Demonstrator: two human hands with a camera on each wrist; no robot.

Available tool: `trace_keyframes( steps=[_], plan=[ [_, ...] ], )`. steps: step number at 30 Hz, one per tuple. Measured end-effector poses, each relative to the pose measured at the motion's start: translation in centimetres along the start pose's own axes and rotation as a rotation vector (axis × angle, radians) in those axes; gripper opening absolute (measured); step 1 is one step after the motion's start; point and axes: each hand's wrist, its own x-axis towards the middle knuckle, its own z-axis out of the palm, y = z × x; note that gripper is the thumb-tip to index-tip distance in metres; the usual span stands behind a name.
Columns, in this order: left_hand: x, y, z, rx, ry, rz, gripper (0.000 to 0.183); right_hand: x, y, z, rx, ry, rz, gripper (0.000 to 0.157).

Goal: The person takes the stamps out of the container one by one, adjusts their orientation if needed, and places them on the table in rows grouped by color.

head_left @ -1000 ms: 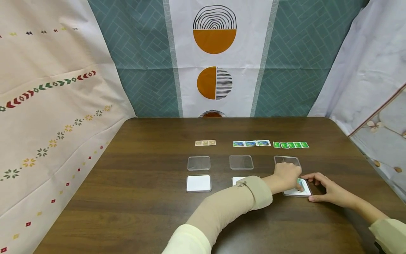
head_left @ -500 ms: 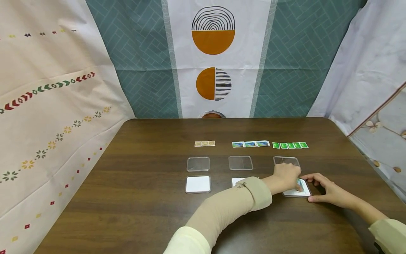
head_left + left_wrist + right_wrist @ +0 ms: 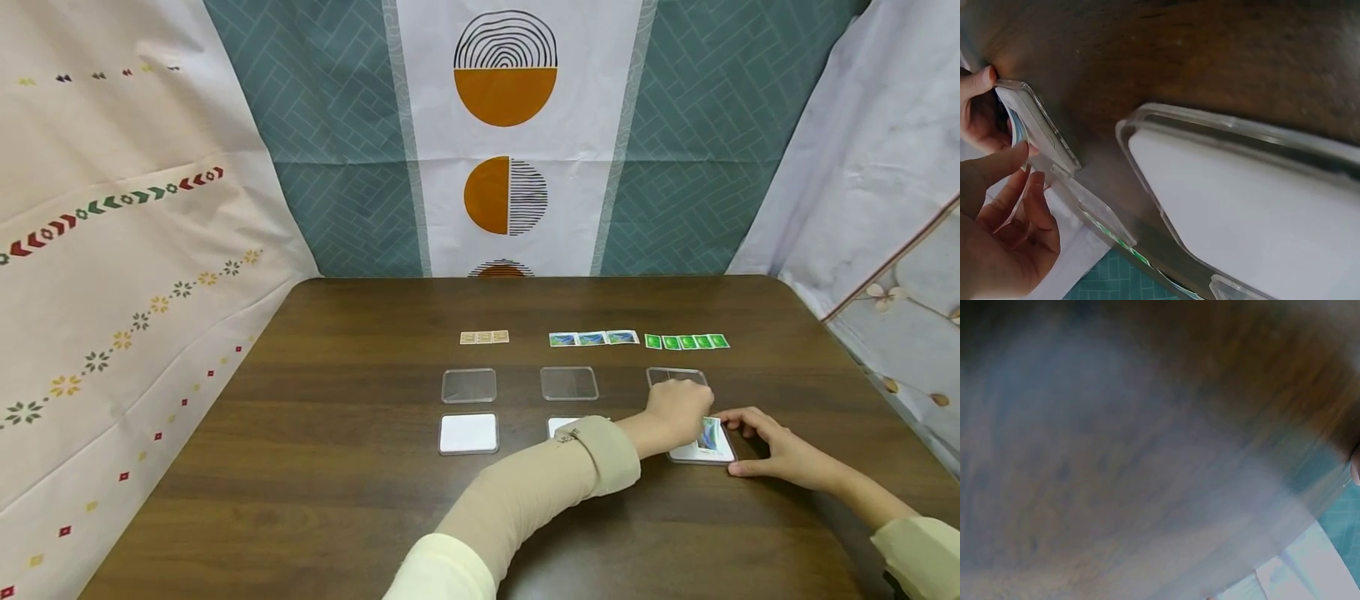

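Observation:
At the right of the table, my left hand [image 3: 678,412] reaches over a shallow clear plastic case [image 3: 682,454] with a white insert. In the left wrist view, its thumb and fingers pinch the edge of a blue-green picture stamp [image 3: 1018,132], which bends up over the insert. My right hand [image 3: 783,454] holds the right side of that case, thumb at the near corner and index finger at the far one. The right wrist view is mostly blurred, with a fingertip [image 3: 1355,467] at its right edge. My left hand hides part of the case in the head view.
Two similar cases with white inserts, one at left [image 3: 468,434] and one partly behind the left sleeve [image 3: 600,454], stand alongside. Behind lie clear lids [image 3: 570,383]. Farther back are strips of tan stamps [image 3: 484,337], blue stamps [image 3: 592,339] and green stamps [image 3: 686,342].
The left fingers have drawn back slightly from the insert, and more of the blue-green stamp shows. The right hand stays at the case's side.

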Motion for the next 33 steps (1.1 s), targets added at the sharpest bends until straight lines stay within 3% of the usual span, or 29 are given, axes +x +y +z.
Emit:
trace_keyframes(
  steps=[6,14,20,26,33],
  plan=[
    [-0.3,-0.4,-0.4,-0.061,0.066,-0.003,0.018,0.0,0.3,0.1,0.007,0.005,-0.015,0.065],
    [-0.7,-0.9,-1.0,-0.211,0.098,0.015,0.013,0.0,-0.1,-0.1,0.048,-0.03,-0.017,0.065],
    [-0.8,-1.3,-1.0,-0.287,0.029,0.026,0.006,0.0,-0.1,0.1,0.059,-0.028,-0.02,0.063],
    [-1.0,-1.6,-1.0,-0.334,-0.087,0.038,0.032,0.1,0.0,0.1,0.055,-0.024,-0.027,0.062],
    [-1.3,-2.4,-1.2,-0.374,-0.107,0.081,0.028,0.1,0.0,0.2,0.048,-0.018,-0.023,0.062]
  ],
)
